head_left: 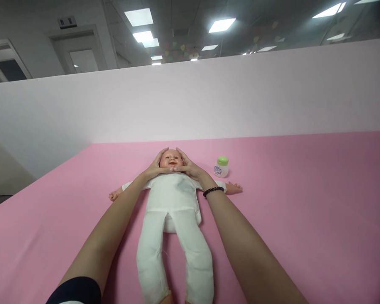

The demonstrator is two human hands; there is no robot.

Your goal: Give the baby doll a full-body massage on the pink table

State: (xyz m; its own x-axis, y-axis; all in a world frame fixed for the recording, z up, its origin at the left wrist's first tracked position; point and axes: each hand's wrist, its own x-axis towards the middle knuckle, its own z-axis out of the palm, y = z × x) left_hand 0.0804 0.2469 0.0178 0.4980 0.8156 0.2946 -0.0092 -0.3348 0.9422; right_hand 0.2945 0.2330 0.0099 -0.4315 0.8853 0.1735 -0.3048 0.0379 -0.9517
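A baby doll [173, 194] with a white cloth body lies on its back, its arms spread sideways and its legs toward me. My left hand [156, 166] cups one side of the doll's head, fingers along the cheek and temple, thumb at the chin. On the other side, my right hand [191, 166] is wrapped round the head in the same way, its thumb almost meeting the left one below the mouth. A dark beaded bracelet [213, 191] circles my right wrist. The doll's feet are cut off by the lower edge of the view.
Right of the doll's head stands a small clear jar [221, 170] with a green lid [223, 160]. Everything rests on a pink surface [288, 211]. A white partition [209, 101] rises along its far side, with doors and ceiling lights beyond.
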